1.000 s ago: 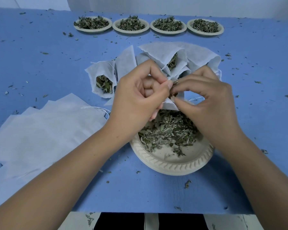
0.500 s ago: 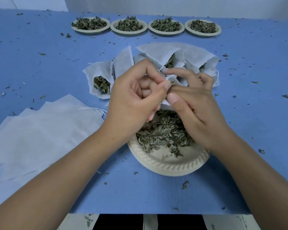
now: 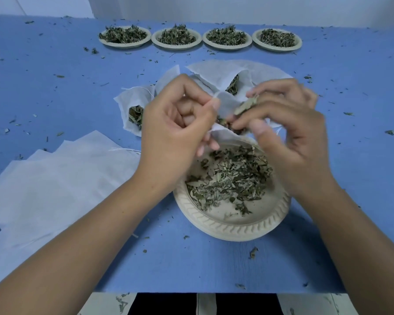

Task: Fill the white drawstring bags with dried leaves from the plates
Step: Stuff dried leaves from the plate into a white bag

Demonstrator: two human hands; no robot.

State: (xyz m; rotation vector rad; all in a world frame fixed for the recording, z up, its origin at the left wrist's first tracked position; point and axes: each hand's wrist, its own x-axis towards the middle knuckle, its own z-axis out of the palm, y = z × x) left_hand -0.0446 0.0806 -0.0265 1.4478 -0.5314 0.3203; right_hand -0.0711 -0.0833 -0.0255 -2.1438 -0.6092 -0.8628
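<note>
— How does the bag (image 3: pixel 224 105) look?
— Thin, white, its mouth open between the left hand (image 3: pixel 175 130) and right hand (image 3: pixel 289 133), just above the plate (image 3: pixel 232 228) of dried leaves (image 3: pixel 232 176).
— And the hands?
— Left pinches the rim, fingers curled. Right, blurred, pinches a clump of leaves (image 3: pixel 246 105) at the mouth.

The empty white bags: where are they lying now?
Head view: the empty bags lie flat on the blue table, near left, left of the closest plate.

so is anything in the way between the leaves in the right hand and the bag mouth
Nothing visible. The left hand pinches the rim of the white bag, keeping its mouth open. The right hand holds its pinch of leaves right at that opening, above the near plate.
</note>
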